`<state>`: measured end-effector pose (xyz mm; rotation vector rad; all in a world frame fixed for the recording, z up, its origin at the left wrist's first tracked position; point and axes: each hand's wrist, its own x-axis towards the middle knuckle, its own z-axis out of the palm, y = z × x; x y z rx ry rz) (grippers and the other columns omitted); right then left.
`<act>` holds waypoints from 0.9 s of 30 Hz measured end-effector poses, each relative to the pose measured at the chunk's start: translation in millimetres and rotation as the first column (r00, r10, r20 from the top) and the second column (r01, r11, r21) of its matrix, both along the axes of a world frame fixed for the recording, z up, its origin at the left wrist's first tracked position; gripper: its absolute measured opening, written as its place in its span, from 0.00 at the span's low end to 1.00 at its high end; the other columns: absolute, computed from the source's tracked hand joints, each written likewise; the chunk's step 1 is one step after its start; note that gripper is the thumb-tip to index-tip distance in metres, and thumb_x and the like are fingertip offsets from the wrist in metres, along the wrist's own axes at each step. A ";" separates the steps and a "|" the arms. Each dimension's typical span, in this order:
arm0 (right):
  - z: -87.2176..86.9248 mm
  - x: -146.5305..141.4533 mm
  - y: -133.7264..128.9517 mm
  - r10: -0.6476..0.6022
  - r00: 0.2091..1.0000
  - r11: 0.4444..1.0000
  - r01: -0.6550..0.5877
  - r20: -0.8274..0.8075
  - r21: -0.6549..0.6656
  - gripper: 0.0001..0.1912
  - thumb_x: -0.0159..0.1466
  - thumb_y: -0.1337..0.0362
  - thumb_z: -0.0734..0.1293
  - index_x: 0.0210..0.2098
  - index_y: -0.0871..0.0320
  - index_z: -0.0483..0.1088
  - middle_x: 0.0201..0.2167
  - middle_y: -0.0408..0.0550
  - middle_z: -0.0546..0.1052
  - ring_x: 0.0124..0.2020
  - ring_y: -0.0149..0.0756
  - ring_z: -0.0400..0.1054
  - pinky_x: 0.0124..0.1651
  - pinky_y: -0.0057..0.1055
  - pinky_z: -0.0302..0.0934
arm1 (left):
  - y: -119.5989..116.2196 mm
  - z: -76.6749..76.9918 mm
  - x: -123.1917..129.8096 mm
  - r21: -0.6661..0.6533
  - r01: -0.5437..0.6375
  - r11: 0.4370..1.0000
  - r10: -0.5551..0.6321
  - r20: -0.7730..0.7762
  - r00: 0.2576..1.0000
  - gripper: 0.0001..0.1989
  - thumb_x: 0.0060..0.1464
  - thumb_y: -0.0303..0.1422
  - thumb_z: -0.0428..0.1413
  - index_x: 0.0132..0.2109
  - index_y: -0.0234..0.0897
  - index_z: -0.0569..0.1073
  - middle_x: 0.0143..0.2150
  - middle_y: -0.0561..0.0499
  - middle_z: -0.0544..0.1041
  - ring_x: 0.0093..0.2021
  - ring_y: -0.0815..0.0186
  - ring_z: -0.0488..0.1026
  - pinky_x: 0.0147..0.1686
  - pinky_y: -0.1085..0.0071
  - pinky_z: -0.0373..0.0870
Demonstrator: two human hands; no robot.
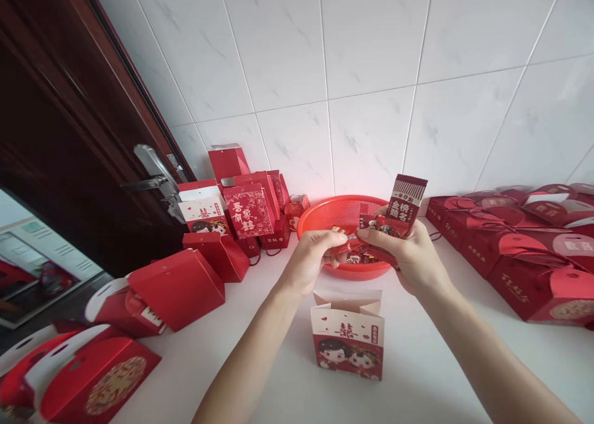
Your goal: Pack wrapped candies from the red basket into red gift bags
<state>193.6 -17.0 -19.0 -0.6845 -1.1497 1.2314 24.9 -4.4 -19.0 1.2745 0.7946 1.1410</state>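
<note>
our r hand (420, 260) grips shiny, crimp-edged maroon pkts (403, 207); our l hand (309, 260) pinches a small red sachet (342, 244), by the perforated plastic basket (320, 216). open cardboard gift box (348, 340) stands nearer us, below both hands.

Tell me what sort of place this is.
Probably a room in a home, judging by the dark door with a metal handle, the tiled wall and the white tabletop.

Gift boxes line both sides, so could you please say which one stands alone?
The cartoon-couple box in front of the red basket; the others cluster left and right.
</note>
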 end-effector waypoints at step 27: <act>-1.3 -0.5 -2.2 -0.012 1.000 1.000 0.012 0.019 0.010 0.12 0.53 0.58 0.80 0.31 0.56 0.77 0.31 0.48 0.81 0.33 0.44 0.78 0.40 0.41 0.75 | -0.2 0.1 -1.1 0.010 -0.008 1.000 0.009 -0.024 1.000 0.12 0.45 0.37 0.61 0.21 0.35 0.71 0.22 0.55 0.69 0.23 0.73 0.66 0.23 0.74 0.58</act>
